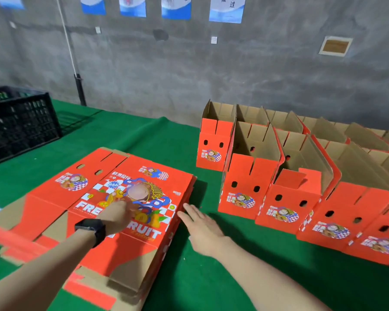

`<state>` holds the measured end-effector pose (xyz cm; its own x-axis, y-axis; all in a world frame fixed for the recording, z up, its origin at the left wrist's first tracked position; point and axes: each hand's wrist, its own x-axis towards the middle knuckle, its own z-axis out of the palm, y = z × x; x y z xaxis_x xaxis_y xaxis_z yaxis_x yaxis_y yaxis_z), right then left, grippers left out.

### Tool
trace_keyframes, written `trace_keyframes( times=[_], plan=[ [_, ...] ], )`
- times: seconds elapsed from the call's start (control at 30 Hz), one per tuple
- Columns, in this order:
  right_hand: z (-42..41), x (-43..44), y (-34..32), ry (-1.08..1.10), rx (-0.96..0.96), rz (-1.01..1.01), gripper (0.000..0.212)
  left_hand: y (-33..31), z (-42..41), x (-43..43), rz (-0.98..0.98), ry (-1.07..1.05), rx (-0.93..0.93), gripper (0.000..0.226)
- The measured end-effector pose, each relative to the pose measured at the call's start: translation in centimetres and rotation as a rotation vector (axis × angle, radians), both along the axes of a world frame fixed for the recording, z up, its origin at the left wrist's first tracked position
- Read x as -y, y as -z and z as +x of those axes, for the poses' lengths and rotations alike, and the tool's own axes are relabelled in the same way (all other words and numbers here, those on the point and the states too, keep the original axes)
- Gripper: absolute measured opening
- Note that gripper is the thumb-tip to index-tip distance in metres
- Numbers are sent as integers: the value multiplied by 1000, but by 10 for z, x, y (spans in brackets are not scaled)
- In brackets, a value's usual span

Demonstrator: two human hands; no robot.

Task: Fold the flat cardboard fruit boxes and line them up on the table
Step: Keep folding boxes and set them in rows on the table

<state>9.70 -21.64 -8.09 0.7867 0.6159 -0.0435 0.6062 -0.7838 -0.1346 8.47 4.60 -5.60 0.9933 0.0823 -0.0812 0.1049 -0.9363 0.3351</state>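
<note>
green table point(166, 142) bearing two rows of erected fruit boxes point(249, 194) at right, one stack of flat boxes point(126, 250) near left, one black crate point(20, 122) far left; left hand point(119, 215) rests atop the stack, fingers blurred; right hand point(202, 227) straight-fingered beside its edge.

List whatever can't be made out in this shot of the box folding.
Head view only:
Left hand: fingers motion-blurred, so its grip on the flat box stack is unclear.
Folded boxes: row cut off by the right edge, count unknown.
Black crate: contents hidden by dark mesh and the left edge.
Wall posters: cut by the top edge, text unreadable.
</note>
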Motion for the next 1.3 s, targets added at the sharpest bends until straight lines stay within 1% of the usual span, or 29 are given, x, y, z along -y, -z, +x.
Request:
trace_keyframes(
  times=[0.07,0.13,0.2,0.27,0.37,0.47,0.53,0.6,0.67,0.73,0.8,0.83,0.87,0.9,0.93,1.0,1.03,1.07,1.17,1.23,1.3],
  plan=[
    [-12,-39,1,-162,-1,-28,100,1,-9,-1,22,13,8,35],
    [-21,-65,3,-243,13,-98,106,5,-18,-2,48,28,7,35],
    [-28,-77,6,-239,18,-163,104,8,-28,-3,65,40,10,34],
    [-33,-79,9,-215,22,-181,99,10,-38,-4,49,45,5,35],
    [-39,-72,13,-205,28,-128,90,12,-54,-3,22,101,-23,40],
    [-41,-59,12,-208,-6,-109,85,13,-68,0,4,144,-44,41],
    [-44,-46,9,-235,-4,-118,83,12,-77,2,17,163,-26,39],
    [-46,-33,3,-256,38,-88,79,6,-83,7,18,175,23,35],
    [-50,-17,-8,-235,86,10,75,-7,-88,13,12,191,121,30],
    [-54,3,-25,-196,104,133,73,-26,-96,19,-25,190,276,23],
    [-57,24,-49,-124,79,279,69,-48,-105,25,-90,132,435,19],
    [-57,36,-60,-72,72,362,61,-59,-109,28,-107,102,505,18],
    [-58,47,-74,1,22,482,48,-70,-113,33,-121,75,562,19],
    [-59,59,-84,67,-7,604,37,-82,-116,40,-148,58,603,23],
    [-62,69,-96,135,-9,700,31,-95,-120,48,-202,46,629,30],
    [-66,82,-113,185,-91,890,26,-125,-129,68,-335,37,706,46],
    [-68,87,-118,207,-135,988,20,-142,-133,78,-372,48,780,50],
    [-72,92,-126,228,-158,1087,16,-159,-136,88,-367,75,867,50],
    [-73,104,-136,308,-121,1307,18,-199,-139,112,-213,172,1041,36],
    [-76,113,-139,354,-183,1422,15,-212,-134,125,-131,201,1092,32],
    [-81,126,-140,400,-236,1531,13,-217,-126,135,-100,247,1084,35]
  ],
)
